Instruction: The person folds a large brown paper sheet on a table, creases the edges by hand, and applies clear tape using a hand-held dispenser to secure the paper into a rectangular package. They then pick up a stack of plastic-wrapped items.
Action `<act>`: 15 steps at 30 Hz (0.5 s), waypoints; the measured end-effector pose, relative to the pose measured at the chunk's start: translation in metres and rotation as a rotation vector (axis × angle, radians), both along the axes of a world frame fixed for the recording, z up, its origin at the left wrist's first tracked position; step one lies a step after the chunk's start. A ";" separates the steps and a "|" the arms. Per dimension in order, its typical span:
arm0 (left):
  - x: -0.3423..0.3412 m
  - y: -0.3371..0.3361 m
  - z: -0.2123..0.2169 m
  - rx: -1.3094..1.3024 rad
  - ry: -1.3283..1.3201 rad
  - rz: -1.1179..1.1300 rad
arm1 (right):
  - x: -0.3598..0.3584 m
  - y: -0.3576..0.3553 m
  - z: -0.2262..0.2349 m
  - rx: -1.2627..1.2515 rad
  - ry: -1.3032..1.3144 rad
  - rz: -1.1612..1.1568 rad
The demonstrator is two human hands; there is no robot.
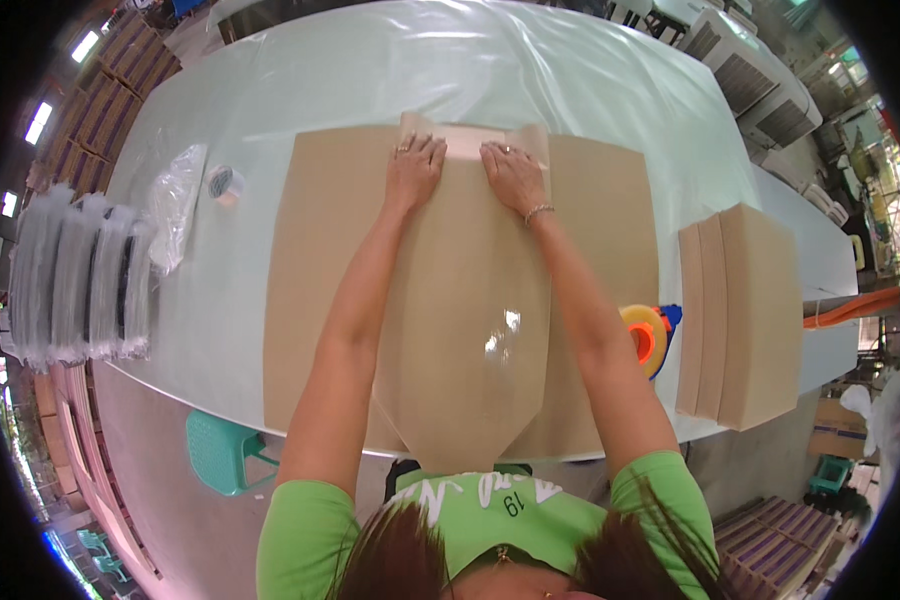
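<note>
Both hands lie flat and open on the far end of a folded cardboard box spread on the tabletop, the left hand and right hand pressing beside a pale strip, gripping nothing. A glossy tape band seems already laid down the box's middle seam, so I judge the far end is being smoothed while the near pointed flap remains; whether the strip is tape or paper is unclear, and the orange tape dispenser is half hidden behind the right forearm

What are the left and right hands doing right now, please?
Left hand: open, flat, pressing on the cardboard box.
Right hand: open, flat, pressing beside it, holding nothing.
</note>
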State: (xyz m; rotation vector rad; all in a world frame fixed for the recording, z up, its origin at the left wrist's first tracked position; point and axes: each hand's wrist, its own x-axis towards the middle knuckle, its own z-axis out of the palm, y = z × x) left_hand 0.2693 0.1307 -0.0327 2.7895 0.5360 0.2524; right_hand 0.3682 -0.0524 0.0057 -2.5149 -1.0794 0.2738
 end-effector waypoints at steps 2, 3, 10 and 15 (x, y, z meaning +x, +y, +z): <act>-0.001 -0.021 0.011 0.066 -0.013 -0.007 | 0.001 -0.007 -0.011 0.057 -0.134 -0.006; -0.007 -0.036 0.015 0.112 0.006 -0.038 | 0.001 -0.012 -0.017 0.089 -0.201 -0.017; -0.097 -0.078 0.022 0.097 -0.058 -0.358 | -0.068 -0.047 -0.032 0.163 -0.326 0.239; -0.160 -0.098 0.026 0.127 -0.033 -0.472 | -0.126 -0.084 -0.017 0.079 -0.278 0.314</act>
